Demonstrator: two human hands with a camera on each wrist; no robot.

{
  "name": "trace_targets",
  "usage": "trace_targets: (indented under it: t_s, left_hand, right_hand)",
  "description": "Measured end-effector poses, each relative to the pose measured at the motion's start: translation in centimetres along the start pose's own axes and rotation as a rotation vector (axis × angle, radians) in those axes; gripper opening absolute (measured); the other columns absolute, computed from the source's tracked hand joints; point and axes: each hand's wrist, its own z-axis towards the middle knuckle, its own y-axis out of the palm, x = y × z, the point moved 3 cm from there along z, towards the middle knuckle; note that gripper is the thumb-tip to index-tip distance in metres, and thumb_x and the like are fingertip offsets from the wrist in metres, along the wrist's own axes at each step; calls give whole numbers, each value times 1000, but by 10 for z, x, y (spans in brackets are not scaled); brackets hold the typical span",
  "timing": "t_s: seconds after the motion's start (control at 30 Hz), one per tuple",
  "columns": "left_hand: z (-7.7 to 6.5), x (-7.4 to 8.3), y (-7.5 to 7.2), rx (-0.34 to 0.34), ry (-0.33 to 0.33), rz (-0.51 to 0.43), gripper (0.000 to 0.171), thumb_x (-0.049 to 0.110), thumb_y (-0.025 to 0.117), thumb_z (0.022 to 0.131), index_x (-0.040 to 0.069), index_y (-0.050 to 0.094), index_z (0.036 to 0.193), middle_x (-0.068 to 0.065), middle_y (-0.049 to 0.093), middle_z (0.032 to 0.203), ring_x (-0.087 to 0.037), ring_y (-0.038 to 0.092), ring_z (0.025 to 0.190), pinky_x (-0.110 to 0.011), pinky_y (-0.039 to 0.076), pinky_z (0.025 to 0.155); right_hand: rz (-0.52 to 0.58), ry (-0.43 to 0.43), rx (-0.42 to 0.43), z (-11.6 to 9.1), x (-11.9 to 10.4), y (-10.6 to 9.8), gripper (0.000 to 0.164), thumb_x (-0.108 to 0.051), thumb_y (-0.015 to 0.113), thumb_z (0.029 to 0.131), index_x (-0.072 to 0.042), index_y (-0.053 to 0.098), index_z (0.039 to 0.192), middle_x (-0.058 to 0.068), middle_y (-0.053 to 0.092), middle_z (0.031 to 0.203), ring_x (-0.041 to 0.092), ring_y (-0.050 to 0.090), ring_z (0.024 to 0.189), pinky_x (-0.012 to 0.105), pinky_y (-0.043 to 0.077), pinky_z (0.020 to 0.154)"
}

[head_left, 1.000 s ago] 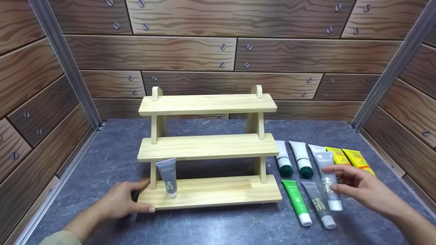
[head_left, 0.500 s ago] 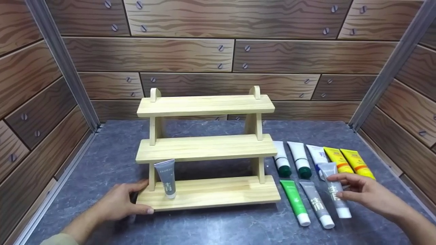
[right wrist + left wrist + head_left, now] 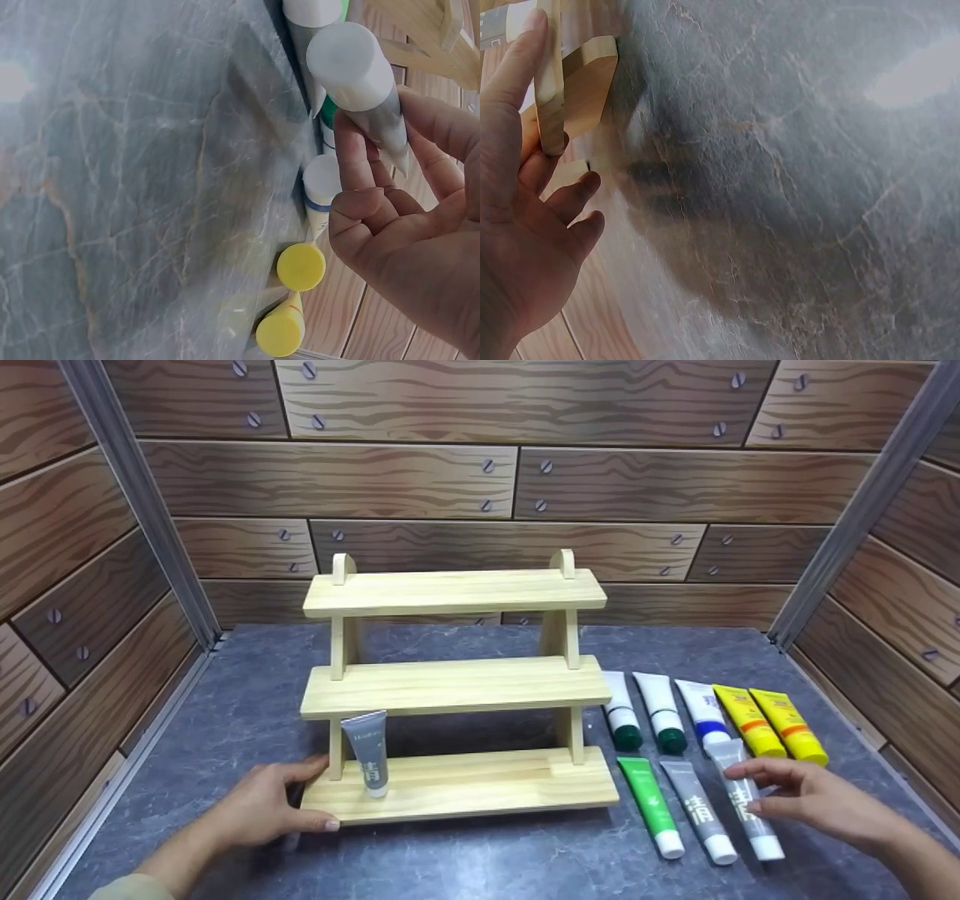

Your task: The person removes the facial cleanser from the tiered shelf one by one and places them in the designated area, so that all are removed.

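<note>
My right hand [image 3: 840, 802] pinches a grey squeeze tube [image 3: 741, 795] with a white cap between thumb and fingers. In the right wrist view the cap [image 3: 351, 67] points toward the camera. Beside it lie another grey tube [image 3: 697, 810] and a green tube [image 3: 649, 806], both white-capped. A three-tier wooden display shelf [image 3: 457, 686] stands in the middle. My left hand [image 3: 262, 802] grips the left end of its lowest board, the thumb at the front edge. One small grey tube [image 3: 369, 754] stands upright on its cap, at the left of that board.
Behind the held tube lies a row: two white tubes with green caps [image 3: 656, 712], a white tube with a blue band [image 3: 703, 709], and two yellow tubes [image 3: 787, 724]. Wood-patterned walls [image 3: 420, 476] enclose the grey marbled table [image 3: 480, 866].
My right hand has moved the grey tube down and to the right, toward the near side, uncovering the blue-banded tube and the yellow ones. The left hand keeps its place on the shelf.
</note>
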Motion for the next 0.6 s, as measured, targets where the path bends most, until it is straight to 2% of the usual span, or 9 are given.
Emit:
trace_targets:
  t_s: [0.03,0.1,0.23,0.27,0.33,0.47,0.6]
  left_hand:
    - [0,0,0,-3,-5,-7,98,53,96,72,1,61,147,-26,64,140,-17,72,104,-58,51,107]
    - [0,0,0,-3,-6,-8,98,53,96,72,1,61,147,-26,64,140,-19,71,105,-58,51,107]
    - [1,1,0,4,5,-10,98,52,96,72,-1,61,146,-25,65,140,-30,69,117,-60,48,110]
    - [1,1,0,7,12,-4,97,53,96,72,-1,61,146,-25,65,139,-33,64,125,-60,48,110]
    - [1,1,0,11,15,-2,97,53,96,72,-2,62,145,-24,65,139,-37,62,128,-60,47,110]
    - [0,1,0,11,11,-5,98,53,96,72,-2,62,145,-24,65,139,-36,63,128,-60,47,110]
    - [0,0,0,9,6,-6,98,53,96,72,-1,62,146,-24,65,140,-33,63,127,-59,48,110]
  right_hand:
    - [5,3,-8,0,2,0,48,-11,70,101,4,58,145,21,61,141,2,59,114,28,59,90]
    - [15,16,-23,0,5,1,49,-11,70,101,4,57,145,21,60,141,3,60,114,27,59,89]
    - [42,54,-48,1,10,2,50,-10,69,101,5,56,146,26,58,143,5,60,114,27,59,90]
    - [45,60,-53,1,11,2,50,-10,69,102,6,55,146,27,57,144,5,60,114,27,59,90]
    - [47,70,-60,1,13,2,49,-10,69,102,6,55,146,29,55,145,3,59,114,26,58,90]
    - [25,57,-62,0,14,3,49,-11,69,102,7,56,145,29,56,144,0,59,113,25,58,90]
    - [25,65,-63,1,17,3,48,-11,70,101,6,57,144,22,62,136,6,61,110,25,58,88]
